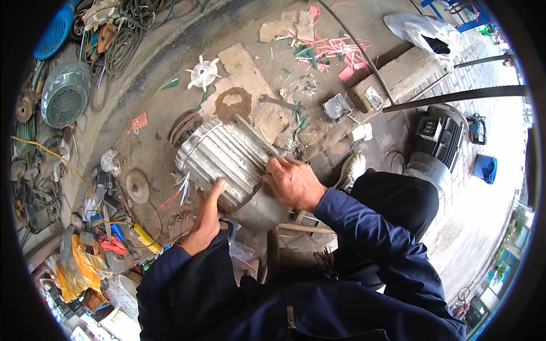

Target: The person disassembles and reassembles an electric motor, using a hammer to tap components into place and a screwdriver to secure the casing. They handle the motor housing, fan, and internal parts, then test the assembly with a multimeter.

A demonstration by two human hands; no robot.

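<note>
A grey finned electric motor [227,162] lies tilted in front of me, its smooth round end cover [261,211] towards my lap. My left hand [206,223] holds the motor's near left side, thumb up against the fins and the other fingers partly hidden. Red and white lead wires [185,188] stick out just beyond that thumb. At the right edge of the housing, beside the end-cover seam, my right hand [294,183] is closed with curled fingers. What those fingers pinch is hidden. A rusty round part [185,126] shows at the motor's far left end.
Beyond the motor lie stained cardboard [247,71], a white fan impeller [203,73] and a wrench [278,101]. A wooden beam [398,77] and a dark motor [437,139] are at the right. Tools, cables and a grey fan cover [66,95] crowd the left.
</note>
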